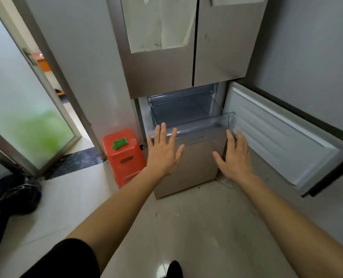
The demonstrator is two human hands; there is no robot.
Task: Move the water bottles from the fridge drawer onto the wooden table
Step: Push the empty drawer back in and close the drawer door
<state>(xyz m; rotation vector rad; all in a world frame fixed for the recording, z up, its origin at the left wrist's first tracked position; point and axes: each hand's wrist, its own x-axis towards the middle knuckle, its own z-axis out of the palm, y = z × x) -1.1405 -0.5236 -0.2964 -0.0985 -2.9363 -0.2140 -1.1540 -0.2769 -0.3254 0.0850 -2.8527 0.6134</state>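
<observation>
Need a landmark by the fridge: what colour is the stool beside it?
Orange-red, with a green piece on top; the stool shows best in the head view.

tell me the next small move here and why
Probably push the drawer shut with both open palms. It looks empty, no bottles visible inside, and the left hand and right hand are spread flat at its front edge.

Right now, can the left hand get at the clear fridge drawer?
Probably yes: the open left hand is at the clear drawer front, fingertips at its rim, nothing between them.
</observation>
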